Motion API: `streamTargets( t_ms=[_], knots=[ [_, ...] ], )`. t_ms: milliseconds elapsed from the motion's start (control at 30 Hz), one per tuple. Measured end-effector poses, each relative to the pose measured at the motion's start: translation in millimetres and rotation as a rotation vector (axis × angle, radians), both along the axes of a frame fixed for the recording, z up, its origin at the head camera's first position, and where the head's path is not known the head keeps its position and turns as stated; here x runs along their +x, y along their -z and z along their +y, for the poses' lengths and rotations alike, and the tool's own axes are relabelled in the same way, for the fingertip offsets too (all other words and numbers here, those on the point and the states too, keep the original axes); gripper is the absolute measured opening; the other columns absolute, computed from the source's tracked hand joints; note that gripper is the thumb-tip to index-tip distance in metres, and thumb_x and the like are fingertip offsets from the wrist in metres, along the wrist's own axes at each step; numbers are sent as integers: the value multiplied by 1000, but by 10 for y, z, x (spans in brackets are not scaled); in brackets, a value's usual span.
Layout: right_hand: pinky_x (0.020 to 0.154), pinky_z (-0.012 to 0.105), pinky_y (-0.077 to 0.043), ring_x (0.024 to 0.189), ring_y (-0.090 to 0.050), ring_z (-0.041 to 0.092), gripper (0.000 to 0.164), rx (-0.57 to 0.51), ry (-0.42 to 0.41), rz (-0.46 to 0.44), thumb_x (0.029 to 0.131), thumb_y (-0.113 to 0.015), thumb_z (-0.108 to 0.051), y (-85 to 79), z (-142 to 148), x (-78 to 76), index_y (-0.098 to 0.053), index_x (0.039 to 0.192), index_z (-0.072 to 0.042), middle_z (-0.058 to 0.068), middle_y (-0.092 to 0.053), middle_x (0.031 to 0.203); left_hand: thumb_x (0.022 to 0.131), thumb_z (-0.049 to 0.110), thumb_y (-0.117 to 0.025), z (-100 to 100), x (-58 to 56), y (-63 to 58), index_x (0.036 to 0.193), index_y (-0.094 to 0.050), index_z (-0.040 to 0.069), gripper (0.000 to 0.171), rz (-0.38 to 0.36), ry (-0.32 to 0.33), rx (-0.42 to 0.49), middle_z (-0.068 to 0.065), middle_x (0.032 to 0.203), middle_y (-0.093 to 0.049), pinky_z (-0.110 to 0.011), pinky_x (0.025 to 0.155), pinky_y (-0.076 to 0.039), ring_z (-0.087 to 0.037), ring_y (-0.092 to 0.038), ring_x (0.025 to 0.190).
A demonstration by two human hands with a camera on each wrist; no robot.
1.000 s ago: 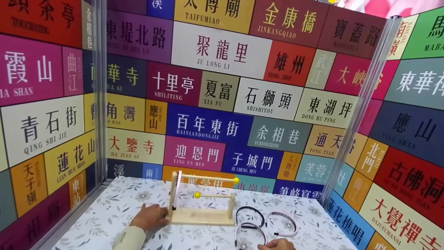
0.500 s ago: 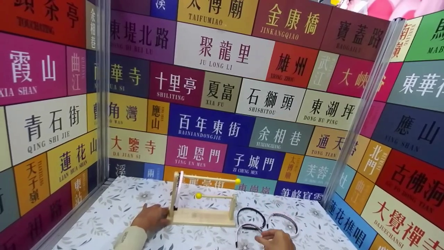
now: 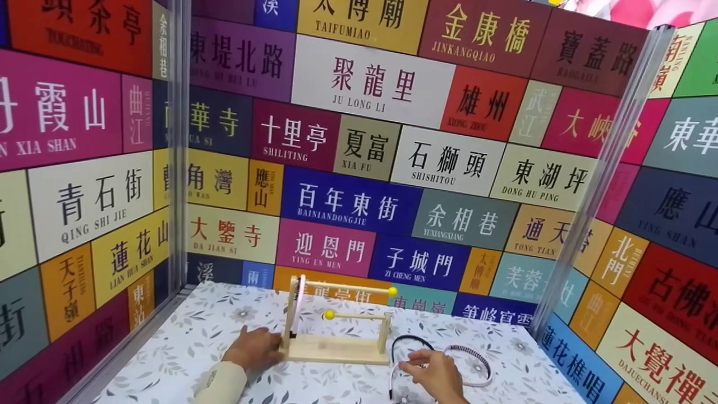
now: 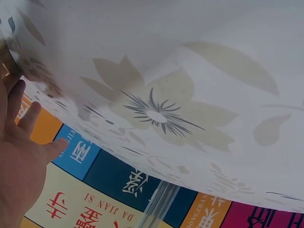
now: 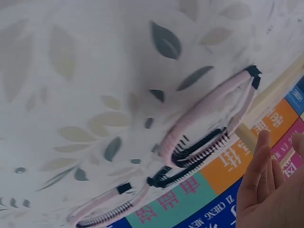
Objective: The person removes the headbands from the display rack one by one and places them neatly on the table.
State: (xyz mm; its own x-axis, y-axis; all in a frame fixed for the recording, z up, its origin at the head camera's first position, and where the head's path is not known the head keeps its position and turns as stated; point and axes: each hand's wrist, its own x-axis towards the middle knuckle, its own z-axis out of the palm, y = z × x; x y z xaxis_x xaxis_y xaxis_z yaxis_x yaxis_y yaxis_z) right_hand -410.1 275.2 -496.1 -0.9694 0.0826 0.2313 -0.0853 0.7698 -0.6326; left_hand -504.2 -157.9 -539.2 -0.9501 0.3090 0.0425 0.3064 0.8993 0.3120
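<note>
A pale wooden stand (image 3: 336, 349) with two horizontal pegs tipped by yellow balls sits on the table. One pink headband (image 3: 301, 300) hangs from its upper peg, close to the left upright. My left hand (image 3: 253, 349) rests at the left end of the stand's base, fingers extended against it. My right hand (image 3: 437, 375) hovers over the loose headbands, fingers bent lightly and nothing held between them. Beneath it lie a black headband (image 3: 412, 338) and a pink one (image 5: 204, 107), partly covered in the head view. Another pink headband (image 3: 488, 367) lies to the right.
The table (image 3: 185, 336) has a white cloth printed with grey leaves and flowers. Panels (image 3: 348, 196) of coloured name signs enclose it at the back and both sides, joined by metal posts (image 3: 178, 146).
My right hand has risen from the table's front edge, moving forward and slightly left over the headbands. My left hand stays beside the stand. The head view has shifted a little.
</note>
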Motion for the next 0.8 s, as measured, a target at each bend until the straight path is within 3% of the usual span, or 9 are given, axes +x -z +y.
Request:
streamTargets(
  t_ms=[233,433,567,800],
  knots=[
    [50,31,-55,57,-69,7,37,2,-112,131,79,-87,-52,-107,-333,-158,-81,99,-21,-5,-79,89,94,39,-75,-10,-24,36,105,-76,25,18,25,6,-2,9,98,-71,-78,117,-20,-25,-65,110],
    [54,27,-57,57,-70,6,37,-26,-203,198,80,-86,-51,-150,-712,-282,-81,101,-21,-5,-79,88,94,40,-75,-6,-26,46,108,-76,26,20,2,-11,-2,9,101,-72,-79,118,-18,-26,-65,114],
    [52,24,-57,56,-70,5,34,-55,-249,232,80,-87,-48,-153,-980,-325,-81,99,-21,-5,-80,88,94,41,-75,-3,-27,49,110,-77,26,23,-11,-11,-6,8,104,-72,-79,118,-17,-26,-64,115],
    [53,23,-56,56,-67,1,35,-61,-287,243,79,-88,-46,-213,-1330,-359,-81,102,-20,-3,-80,92,93,43,-75,-18,-33,27,110,-76,24,26,32,5,-28,7,101,-73,-79,116,-22,-26,-65,111]
  ],
)
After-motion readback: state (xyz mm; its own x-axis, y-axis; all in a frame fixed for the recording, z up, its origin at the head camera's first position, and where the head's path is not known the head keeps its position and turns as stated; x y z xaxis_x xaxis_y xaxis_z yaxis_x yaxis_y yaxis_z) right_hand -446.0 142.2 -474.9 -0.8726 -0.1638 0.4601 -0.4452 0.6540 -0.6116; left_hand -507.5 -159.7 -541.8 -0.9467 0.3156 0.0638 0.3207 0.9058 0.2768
